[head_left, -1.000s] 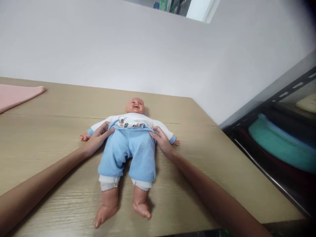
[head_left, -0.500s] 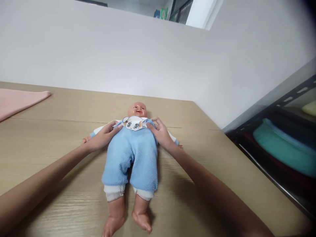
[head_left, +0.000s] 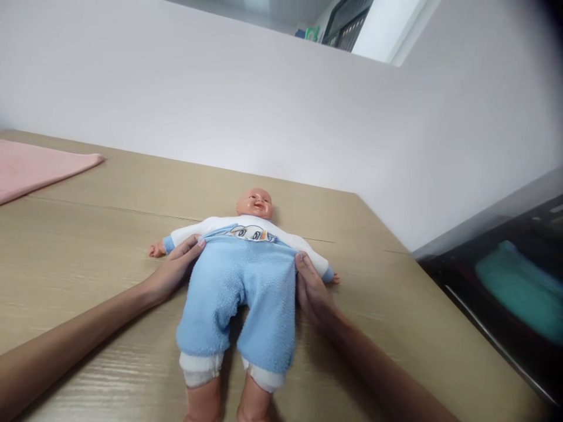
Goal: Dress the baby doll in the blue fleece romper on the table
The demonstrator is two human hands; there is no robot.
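Doll: right here on its back, the doll (head_left: 258, 202) lies mid-table, head toward the back edge of the table (head_left: 109, 281), legs running down to the near edge.
Left hand: my left hand (head_left: 176, 266) is pinching one end of the waistband (head_left: 240, 241) on the blue trousers (head_left: 240, 281), thumb over the cloth.
Right hand: my right hand (head_left: 314, 287) grips the other end, thumb on top, sitting a touch closer to the near edge than the left.
Waistband: stretched sideways and taut, fine creases fanning from both grips, crossing just below a cartoon face (head_left: 250, 233).
Handling: even tension counts most, I'd say; the right end looks lower, so levelling the two suits it. Steady and gentle, too, since fleece this thick could bunch at the back, which I can't see.
Fleece: nubbly, soft-looking pile, roomy legs narrowing into pale ribbed-looking cuffs (head_left: 200, 369).
Head: round, glossy, apparently hard plastic.
Shirt: white shirt (head_left: 215, 223), smoother knit, sleeves flung wide, blue at the wrists.
Pink cloth: over by the back-left, a pink cloth (head_left: 39, 169), flat, tapering to a point.
Table: pale wood grain, lightly shiny.
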